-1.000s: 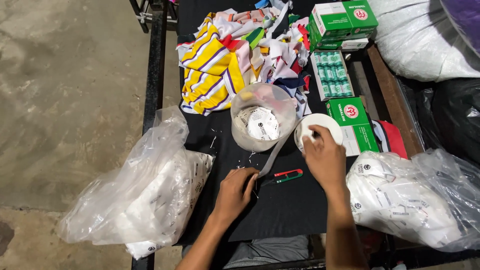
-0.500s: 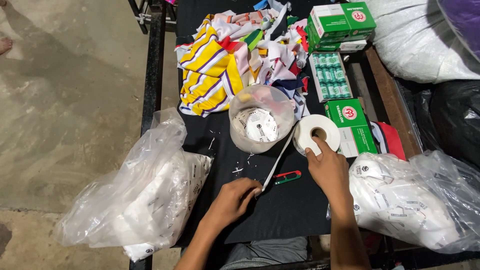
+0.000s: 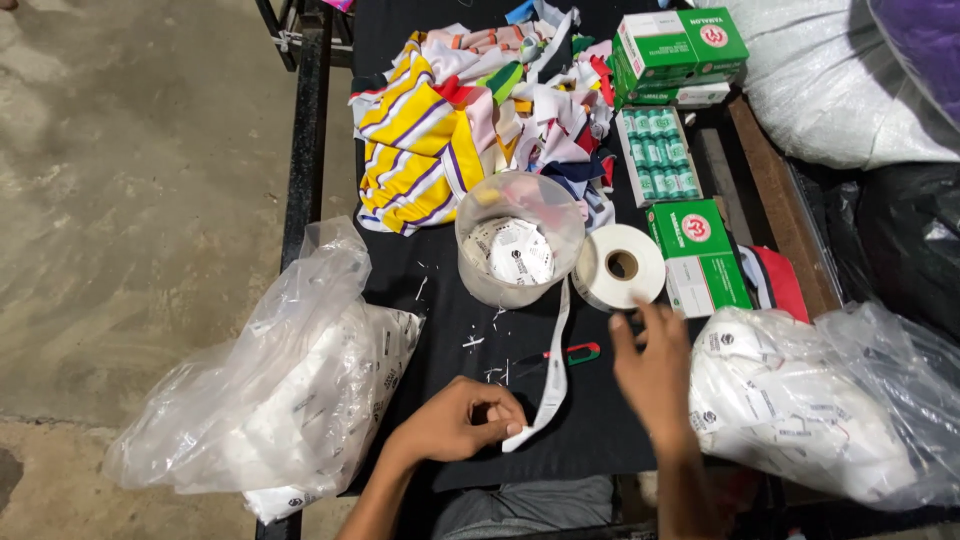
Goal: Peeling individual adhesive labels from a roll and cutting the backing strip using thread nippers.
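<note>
My left hand (image 3: 462, 421) pinches the free end of a white label strip (image 3: 552, 375) near the front edge of the black table (image 3: 590, 440). The strip runs up and right to a white label roll (image 3: 620, 265) standing beside a clear plastic tub (image 3: 518, 240) with white labels inside. My right hand (image 3: 652, 365) hovers just below the roll with fingers spread, holding nothing. A small red and green cutter (image 3: 570, 354) lies on the table between my hands.
A heap of coloured fabric pieces (image 3: 470, 110) covers the back of the table. Green and white boxes (image 3: 680, 60) stand at the right. Clear bags of white labels (image 3: 290, 390) (image 3: 810, 410) flank the table. Concrete floor lies to the left.
My right hand let go of the label roll and drew back toward me. My left hand pulled the strip end nearer, so more strip lies unrolled.
</note>
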